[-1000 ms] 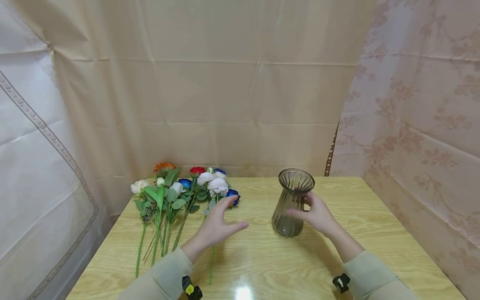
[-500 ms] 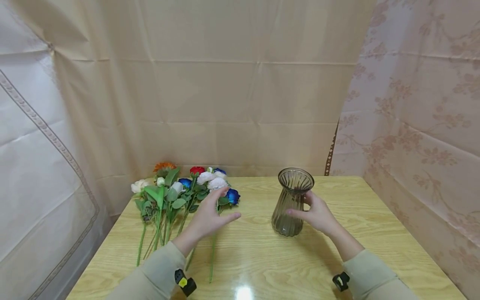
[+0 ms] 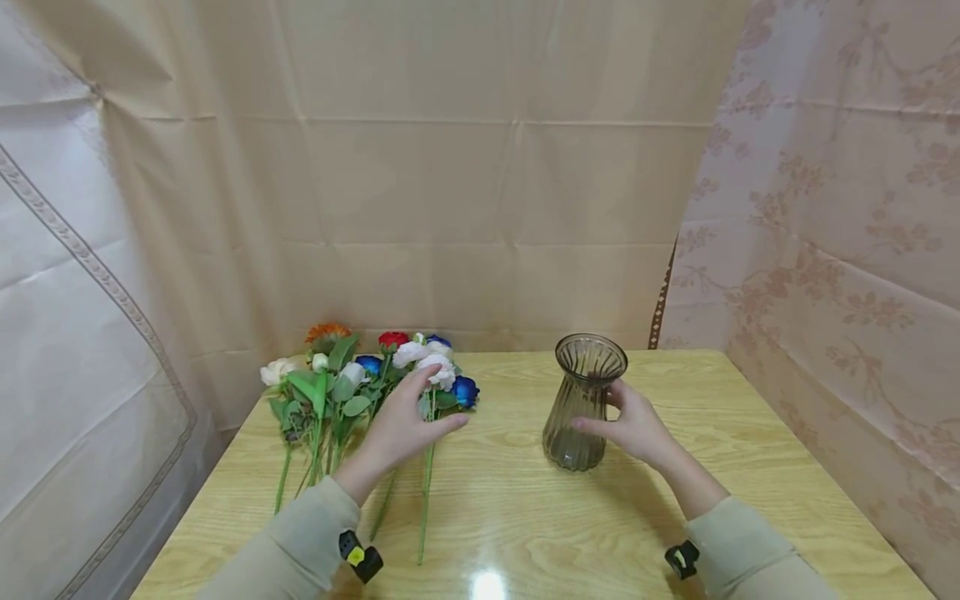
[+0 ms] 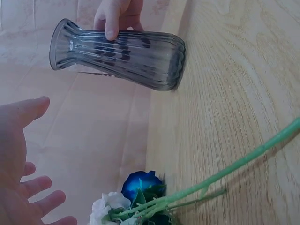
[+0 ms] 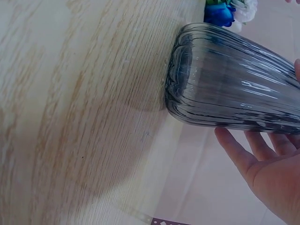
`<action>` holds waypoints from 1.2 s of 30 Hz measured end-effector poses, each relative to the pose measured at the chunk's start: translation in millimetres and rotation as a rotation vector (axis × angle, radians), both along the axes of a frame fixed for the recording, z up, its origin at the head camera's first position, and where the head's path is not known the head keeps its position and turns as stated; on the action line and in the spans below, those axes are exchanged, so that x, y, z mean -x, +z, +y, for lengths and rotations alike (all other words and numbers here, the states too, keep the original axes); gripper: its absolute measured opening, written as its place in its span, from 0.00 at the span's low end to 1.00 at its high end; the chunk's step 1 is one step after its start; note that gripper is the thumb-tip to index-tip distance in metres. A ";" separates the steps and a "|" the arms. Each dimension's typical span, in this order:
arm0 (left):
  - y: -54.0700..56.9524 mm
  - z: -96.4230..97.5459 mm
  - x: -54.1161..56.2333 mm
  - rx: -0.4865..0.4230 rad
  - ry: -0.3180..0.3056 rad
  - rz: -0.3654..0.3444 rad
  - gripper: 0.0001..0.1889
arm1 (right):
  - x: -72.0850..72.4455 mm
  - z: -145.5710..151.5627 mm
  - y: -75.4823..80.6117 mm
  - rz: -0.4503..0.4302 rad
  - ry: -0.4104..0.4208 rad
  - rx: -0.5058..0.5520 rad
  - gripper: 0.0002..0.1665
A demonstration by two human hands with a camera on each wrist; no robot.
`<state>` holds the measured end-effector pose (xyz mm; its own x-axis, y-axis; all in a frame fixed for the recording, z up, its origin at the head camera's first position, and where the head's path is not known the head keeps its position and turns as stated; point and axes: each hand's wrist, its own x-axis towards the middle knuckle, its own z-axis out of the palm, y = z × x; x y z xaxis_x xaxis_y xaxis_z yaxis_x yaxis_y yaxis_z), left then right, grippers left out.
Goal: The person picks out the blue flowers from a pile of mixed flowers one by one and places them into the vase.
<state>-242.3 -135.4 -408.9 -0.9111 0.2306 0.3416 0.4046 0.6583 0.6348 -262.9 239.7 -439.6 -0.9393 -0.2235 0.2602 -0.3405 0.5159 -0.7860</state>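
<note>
A ribbed, smoky glass vase (image 3: 564,425) with a flared rim stands upright on the wooden table, right of the middle. My right hand (image 3: 637,427) grips its right side, thumb across the front and fingers behind; the right wrist view shows fingertips against the glass (image 5: 225,79). My left hand (image 3: 397,427) hovers over the flowers' right side, thumb and fingers spread, holding nothing. Close by it are a white flower (image 3: 442,377) and a blue rose (image 3: 465,392). In the left wrist view a green stem (image 4: 234,165) runs below that hand (image 4: 14,145).
More artificial flowers lie at the table's left: an orange bloom (image 3: 327,332), a red one (image 3: 393,340) and a cream one (image 3: 279,372), their stems pointing toward me. A beige curtain (image 3: 480,183) hangs behind the table (image 3: 510,508); patterned cloth (image 3: 847,250) hangs at the right.
My left hand has moved left and slightly away from me, over the flowers, its fingers still spread. My right hand and the vase have stayed in place.
</note>
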 end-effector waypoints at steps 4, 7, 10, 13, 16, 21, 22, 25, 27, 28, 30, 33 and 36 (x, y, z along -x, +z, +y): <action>1.6 -3.5 -1.1 0.035 0.030 -0.021 0.51 | -0.2 0.6 -0.4 0.010 0.005 0.004 0.51; 0.5 -5.4 -0.7 0.058 0.055 -0.044 0.51 | 0.0 0.8 -0.1 0.005 0.003 0.012 0.51; -2.1 -7.3 -0.2 0.077 0.074 -0.068 0.51 | 0.4 0.9 0.5 -0.002 0.001 0.007 0.51; -5.5 -9.3 -0.3 0.090 0.086 -0.097 0.52 | 0.0 0.8 0.8 -0.004 0.000 0.005 0.51; -10.1 -11.6 0.4 0.098 0.100 -0.130 0.54 | -0.8 0.8 1.3 0.001 0.003 -0.003 0.51; -19.0 -14.3 3.7 0.111 0.125 -0.162 0.57 | -0.8 1.0 1.8 -0.001 -0.002 -0.017 0.51; -21.0 -14.5 4.5 0.115 0.129 -0.168 0.58 | -0.8 1.1 2.1 -0.001 -0.004 -0.018 0.51; -26.4 -15.1 5.7 0.125 0.148 -0.212 0.59 | -0.4 1.3 2.1 -0.006 -0.005 -0.022 0.52; -29.2 -15.1 5.9 0.128 0.156 -0.242 0.59 | -0.5 1.6 2.3 -0.007 -0.004 -0.024 0.53; -30.3 -15.0 5.6 0.129 0.156 -0.259 0.58 | -0.5 1.9 2.3 -0.007 -0.004 -0.026 0.53; -32.4 -14.8 5.7 0.132 0.152 -0.292 0.55 | -0.6 2.3 2.4 -0.005 -0.003 -0.028 0.53; -35.6 -15.4 5.6 0.140 0.142 -0.322 0.49 | -0.6 2.0 2.3 -0.008 -0.005 -0.026 0.53; -38.5 -16.4 5.3 0.147 0.125 -0.332 0.41 | -0.7 1.6 1.5 -0.007 -0.004 -0.023 0.54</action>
